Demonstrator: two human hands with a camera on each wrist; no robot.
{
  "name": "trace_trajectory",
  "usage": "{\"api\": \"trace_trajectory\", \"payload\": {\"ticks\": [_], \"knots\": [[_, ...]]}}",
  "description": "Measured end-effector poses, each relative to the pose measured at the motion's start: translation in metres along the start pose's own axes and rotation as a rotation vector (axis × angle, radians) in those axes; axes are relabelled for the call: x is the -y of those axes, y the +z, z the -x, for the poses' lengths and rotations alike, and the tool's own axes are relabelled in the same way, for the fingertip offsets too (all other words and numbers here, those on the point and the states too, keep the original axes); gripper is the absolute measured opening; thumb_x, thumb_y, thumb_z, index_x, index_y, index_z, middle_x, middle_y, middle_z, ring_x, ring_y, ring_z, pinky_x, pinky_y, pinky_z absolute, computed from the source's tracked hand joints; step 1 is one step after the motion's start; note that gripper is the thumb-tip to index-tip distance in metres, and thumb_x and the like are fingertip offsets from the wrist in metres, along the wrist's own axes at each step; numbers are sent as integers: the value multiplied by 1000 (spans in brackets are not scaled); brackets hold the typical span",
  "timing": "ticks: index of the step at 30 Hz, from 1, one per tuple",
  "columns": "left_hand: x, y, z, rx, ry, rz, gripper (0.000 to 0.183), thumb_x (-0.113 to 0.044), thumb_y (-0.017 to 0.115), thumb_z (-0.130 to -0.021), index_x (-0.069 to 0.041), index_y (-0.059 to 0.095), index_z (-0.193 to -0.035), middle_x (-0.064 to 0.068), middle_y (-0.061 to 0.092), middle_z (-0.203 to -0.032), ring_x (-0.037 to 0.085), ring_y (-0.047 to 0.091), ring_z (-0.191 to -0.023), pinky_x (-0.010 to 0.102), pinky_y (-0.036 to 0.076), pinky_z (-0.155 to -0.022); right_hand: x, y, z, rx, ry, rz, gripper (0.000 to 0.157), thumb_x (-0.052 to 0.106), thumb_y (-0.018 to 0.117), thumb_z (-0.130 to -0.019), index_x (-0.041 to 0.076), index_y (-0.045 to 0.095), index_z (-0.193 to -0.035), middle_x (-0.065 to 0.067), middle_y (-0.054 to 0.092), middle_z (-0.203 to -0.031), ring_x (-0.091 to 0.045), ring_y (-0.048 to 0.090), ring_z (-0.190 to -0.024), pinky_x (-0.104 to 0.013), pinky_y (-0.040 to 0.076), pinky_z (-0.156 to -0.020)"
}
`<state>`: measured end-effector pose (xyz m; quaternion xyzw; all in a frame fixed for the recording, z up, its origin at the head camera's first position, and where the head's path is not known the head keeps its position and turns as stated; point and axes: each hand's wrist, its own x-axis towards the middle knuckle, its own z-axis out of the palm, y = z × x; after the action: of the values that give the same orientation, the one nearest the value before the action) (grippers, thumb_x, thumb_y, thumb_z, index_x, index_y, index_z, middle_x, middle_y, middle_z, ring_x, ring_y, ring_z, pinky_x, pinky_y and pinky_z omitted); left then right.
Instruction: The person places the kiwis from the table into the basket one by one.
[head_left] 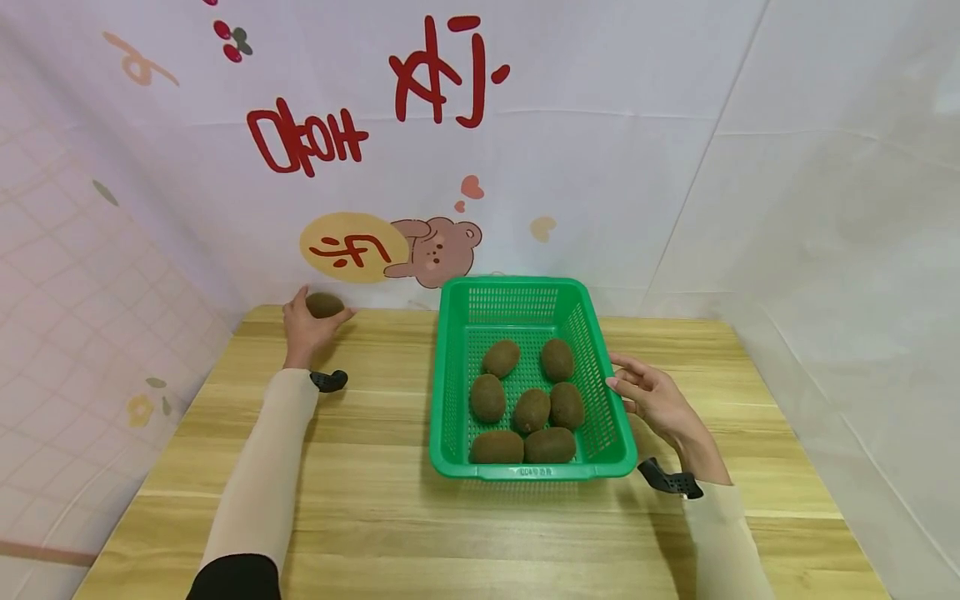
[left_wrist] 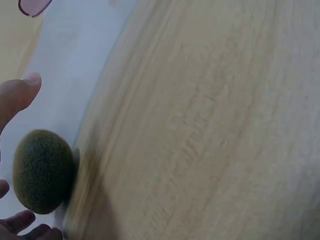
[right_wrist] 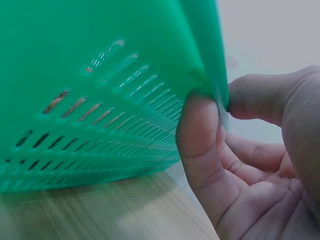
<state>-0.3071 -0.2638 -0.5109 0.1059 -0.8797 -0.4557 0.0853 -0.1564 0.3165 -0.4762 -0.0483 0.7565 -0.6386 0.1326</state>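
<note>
A brown kiwi [head_left: 325, 305] lies at the back left edge of the table, against the white backdrop. My left hand [head_left: 306, 330] is spread around it; in the left wrist view the thumb [left_wrist: 22, 97] stands off from the kiwi [left_wrist: 44, 171], and the other fingertips are close to its far side. With thumb and finger, my right hand [head_left: 660, 404] pinches the right rim of a green plastic basket [head_left: 444, 375]. Seen from the right wrist, the finger [right_wrist: 200, 135] lies under the rim on the outer wall. Several kiwis [head_left: 532, 410] lie on the basket's floor.
The basket stands on a wooden table [head_left: 360, 500], right of its middle and near the back edge. Behind it hangs a white printed cloth [head_left: 600, 167], with more white cloth along both sides.
</note>
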Motion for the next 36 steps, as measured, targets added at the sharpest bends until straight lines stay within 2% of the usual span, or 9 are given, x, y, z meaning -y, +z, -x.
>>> {"api": "trace_trajectory", "payload": {"ticks": [8, 16, 27, 34, 36], "knots": [[3, 2, -4, -35, -32, 34, 100, -40, 77, -91, -8, 17, -165, 28, 23, -161, 45, 30, -147, 58, 27, -124, 2, 0, -1, -1, -3, 10, 68, 29, 63, -104, 6, 33, -160, 1, 58, -104, -9, 59, -92, -28, 60, -84], [8, 0, -6, -78, -11, 36, 84, -28, 75, -94, -4, 29, -161, 24, 32, -163, 42, 30, -151, 54, 27, -125, 3, 1, -1, -1, -2, 15, 66, 28, 63, -104, 7, 34, -159, 1, 60, -103, -9, 61, -92, -30, 60, -85], [8, 0, -6, -73, 9, 21, 83, -26, 77, -93, -2, 32, -159, 23, 36, -162, 42, 32, -151, 54, 28, -125, 3, 2, 4, -21, 16, 37, 71, 32, 65, -102, 8, 32, -160, 3, 57, -102, -7, 56, -91, -27, 57, -83], [2, -2, 2, -68, 19, 35, 84, -27, 78, -92, -3, 33, -159, 23, 37, -161, 42, 34, -150, 54, 29, -124, 2, 2, 4, -21, 14, 34, 71, 32, 65, -102, 8, 33, -160, 3, 58, -102, -8, 56, -91, -27, 57, -83], [-1, -2, 4, -69, 25, 44, 84, -26, 78, -92, -3, 34, -159, 24, 38, -160, 43, 38, -147, 55, 33, -122, 2, 2, 4, -20, 16, 34, 70, 31, 65, -102, 8, 33, -160, 3, 58, -103, -8, 56, -91, -28, 57, -83]]}}
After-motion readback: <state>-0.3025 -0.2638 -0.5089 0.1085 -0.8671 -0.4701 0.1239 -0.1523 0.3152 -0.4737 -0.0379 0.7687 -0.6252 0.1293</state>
